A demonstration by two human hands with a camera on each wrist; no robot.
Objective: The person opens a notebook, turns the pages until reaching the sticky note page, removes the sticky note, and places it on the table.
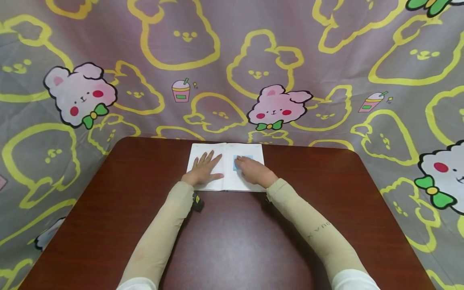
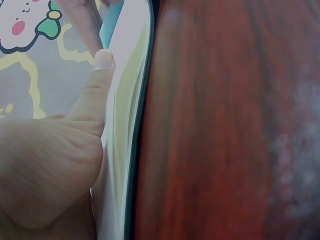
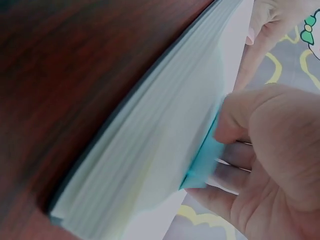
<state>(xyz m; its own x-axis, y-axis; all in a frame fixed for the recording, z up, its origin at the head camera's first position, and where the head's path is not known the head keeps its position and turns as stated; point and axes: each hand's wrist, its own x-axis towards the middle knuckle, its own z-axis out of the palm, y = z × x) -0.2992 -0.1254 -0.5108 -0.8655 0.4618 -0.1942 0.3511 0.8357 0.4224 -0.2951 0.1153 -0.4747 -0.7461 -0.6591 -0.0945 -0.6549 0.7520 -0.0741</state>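
Note:
An open notebook (image 1: 226, 177) with white pages lies near the table's far edge. My left hand (image 1: 204, 169) rests on its left page with fingers spread; in the left wrist view the thumb (image 2: 92, 92) lies along the paper. On the right page is a small blue rectangular sheet, like a sticky note (image 1: 247, 158). The fingers of my right hand (image 1: 255, 171) press on this blue sheet. Up close, the sticky note (image 3: 204, 162) shows under the thumb (image 3: 232, 117) and fingertips, which partly cover it.
The dark red-brown table (image 1: 239, 237) stretches in front of the notebook and to both sides. Behind it hangs a patterned cloth (image 1: 217, 52) with cartoon animals, reaching the table's far edge. A small black device (image 1: 197, 202) sits under the left wrist.

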